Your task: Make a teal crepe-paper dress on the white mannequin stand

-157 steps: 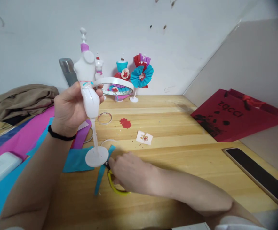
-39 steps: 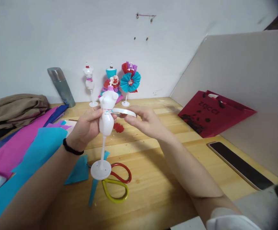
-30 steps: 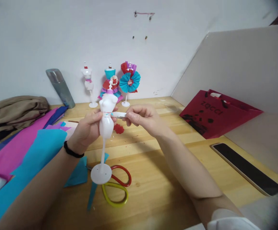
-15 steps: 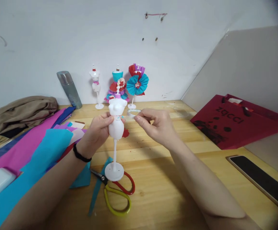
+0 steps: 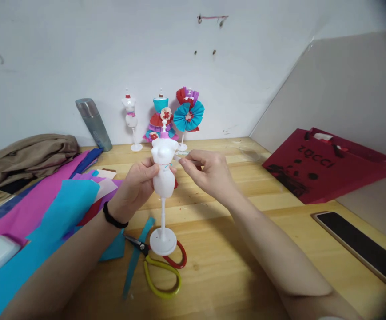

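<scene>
A small white dress-form mannequin (image 5: 165,180) on a round-based stand is held upright by my left hand (image 5: 139,175). Thumb and fingers close around its waist, where a thin band with red and blue bits shows. My right hand (image 5: 209,171) pinches a thin pale strip (image 5: 180,154) just right of the mannequin's torso; whether the strip touches it I cannot tell. Below the mannequin's base, scissors (image 5: 162,271) with one yellow and one red handle lie on the table, across a narrow blue paper strip (image 5: 134,262).
Three mannequins stand at the wall: one nearly bare (image 5: 130,113), one in layered paper (image 5: 161,104), one with a blue rosette (image 5: 189,116). Coloured paper (image 5: 69,200), brown cloth (image 5: 29,155) and a flask (image 5: 94,124) are left; a red bag (image 5: 312,164) and phone (image 5: 356,244) right.
My right hand has moved left with the pale strip, closer to the mannequin. The mannequin has shifted slightly right and down in my left hand.
</scene>
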A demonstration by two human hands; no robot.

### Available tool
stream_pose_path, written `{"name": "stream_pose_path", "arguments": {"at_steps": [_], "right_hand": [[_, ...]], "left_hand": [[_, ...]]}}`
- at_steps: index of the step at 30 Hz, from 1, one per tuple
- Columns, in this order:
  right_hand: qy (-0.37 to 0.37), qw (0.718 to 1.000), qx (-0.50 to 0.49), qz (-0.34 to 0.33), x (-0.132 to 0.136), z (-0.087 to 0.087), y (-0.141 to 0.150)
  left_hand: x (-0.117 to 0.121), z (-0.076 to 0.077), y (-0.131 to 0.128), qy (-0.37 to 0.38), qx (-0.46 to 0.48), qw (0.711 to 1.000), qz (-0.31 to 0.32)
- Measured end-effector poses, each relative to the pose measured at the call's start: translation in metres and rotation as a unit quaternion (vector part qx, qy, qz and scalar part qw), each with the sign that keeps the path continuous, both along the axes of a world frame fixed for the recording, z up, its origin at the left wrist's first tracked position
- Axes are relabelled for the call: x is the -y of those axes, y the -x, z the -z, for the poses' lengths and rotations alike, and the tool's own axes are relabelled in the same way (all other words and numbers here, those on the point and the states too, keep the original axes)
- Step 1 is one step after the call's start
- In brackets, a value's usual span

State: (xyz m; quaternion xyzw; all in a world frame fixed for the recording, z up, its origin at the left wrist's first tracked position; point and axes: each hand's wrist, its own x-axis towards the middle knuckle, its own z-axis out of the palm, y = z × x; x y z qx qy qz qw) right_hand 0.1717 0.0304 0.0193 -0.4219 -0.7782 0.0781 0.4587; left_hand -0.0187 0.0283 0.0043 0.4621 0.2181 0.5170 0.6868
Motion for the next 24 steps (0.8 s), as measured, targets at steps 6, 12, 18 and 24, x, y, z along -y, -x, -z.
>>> {"name": "stream_pose_path", "arguments": {"at_steps": [6,12,18,24], "right_hand": [[-0.020,0.999,0.020,0.018,-0.005,0.010,0.006],[-0.094,0.993,0.058,0.048,-0.008,0.016,0.006],[-0.148,0.985,0.067,0.057,-0.007,0.018,0.009],[-0.148,0.984,0.070,0.074,-0.004,0.018,0.011]], "left_hand": [[0.003,0.006,-0.007,-0.005,-0.007,1.000,0.024],[0.012,0.002,-0.010,0.022,-0.041,0.999,0.000],[0.017,-0.001,-0.012,0.017,-0.107,0.994,-0.021],[0.026,-0.003,-0.017,-0.115,-0.245,0.948,-0.166]]}}
